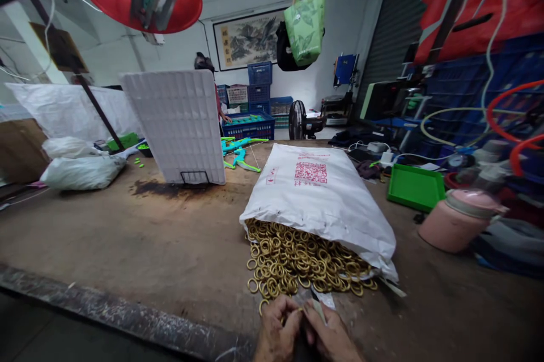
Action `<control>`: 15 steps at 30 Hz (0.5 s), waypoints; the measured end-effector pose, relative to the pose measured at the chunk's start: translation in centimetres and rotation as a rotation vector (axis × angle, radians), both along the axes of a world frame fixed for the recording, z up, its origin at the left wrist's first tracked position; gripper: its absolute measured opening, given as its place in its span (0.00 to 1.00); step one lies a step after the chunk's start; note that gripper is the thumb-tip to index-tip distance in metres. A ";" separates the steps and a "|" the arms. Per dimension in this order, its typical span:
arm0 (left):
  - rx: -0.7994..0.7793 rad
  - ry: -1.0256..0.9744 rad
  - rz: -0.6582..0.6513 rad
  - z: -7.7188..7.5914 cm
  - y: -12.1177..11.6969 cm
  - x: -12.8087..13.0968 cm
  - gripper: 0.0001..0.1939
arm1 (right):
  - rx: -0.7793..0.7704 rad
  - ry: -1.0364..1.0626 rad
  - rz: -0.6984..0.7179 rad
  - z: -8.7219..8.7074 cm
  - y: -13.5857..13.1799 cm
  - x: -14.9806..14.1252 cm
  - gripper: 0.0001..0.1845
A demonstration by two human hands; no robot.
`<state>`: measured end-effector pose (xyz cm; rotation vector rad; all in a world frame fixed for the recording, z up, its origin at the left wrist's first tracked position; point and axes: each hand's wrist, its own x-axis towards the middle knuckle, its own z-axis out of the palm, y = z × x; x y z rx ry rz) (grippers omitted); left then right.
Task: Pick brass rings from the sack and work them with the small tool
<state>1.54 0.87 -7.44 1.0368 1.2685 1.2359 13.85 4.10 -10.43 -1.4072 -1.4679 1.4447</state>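
"What are the hands doing?"

"Fine close work, I'd judge, at the table's near edge. Taking the hands as the clock's centre, the heap of small, round, brass-coloured rings point(297, 257) lies at 12 o'clock, spilling from the open mouth of a white woven sack with red printing point(352, 197)."

"And the grip?"

"The left hand point(276, 331) has its fingers pinched on a small brass-coloured piece point(300, 309), perhaps part of a ring; it's too small to tell. The right hand point(334, 336) grasps a thin, pale, flat piece point(318, 312) between thumb and fingers. I can't tell what that is."

"What does this stage call for?"

"Steady fingertips, I'd say, both pieces kept under control while they're this close. The nearest rings lie loose, so a careless knuckle could scatter them."

"Anything around?"

"A shallow green rectangular tray point(414, 186) between 1 and 2 o'clock, a pink lidded container point(453, 226) at 2, and a tall white ridged panel point(174, 124) standing towards 11, all well apart from the hands."
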 end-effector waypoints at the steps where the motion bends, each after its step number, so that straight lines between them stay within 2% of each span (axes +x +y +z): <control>1: -0.006 -0.007 -0.018 0.1 -0.1 0.0 0.16 | -0.011 0.023 0.002 -0.2 0.1 -0.1 0.26; 4: -0.048 -0.052 -0.031 0.0 -0.1 0.1 0.18 | -0.030 0.057 0.015 0.0 0.5 -0.3 0.24; 9: -0.085 -0.098 0.021 -1.2 -0.2 0.3 0.22 | -0.013 0.018 0.058 1.7 1.0 -0.5 0.18; 15: -0.006 0.143 0.129 -1.6 -0.8 1.1 0.23 | -0.045 0.003 0.105 2.6 1.0 -0.3 0.22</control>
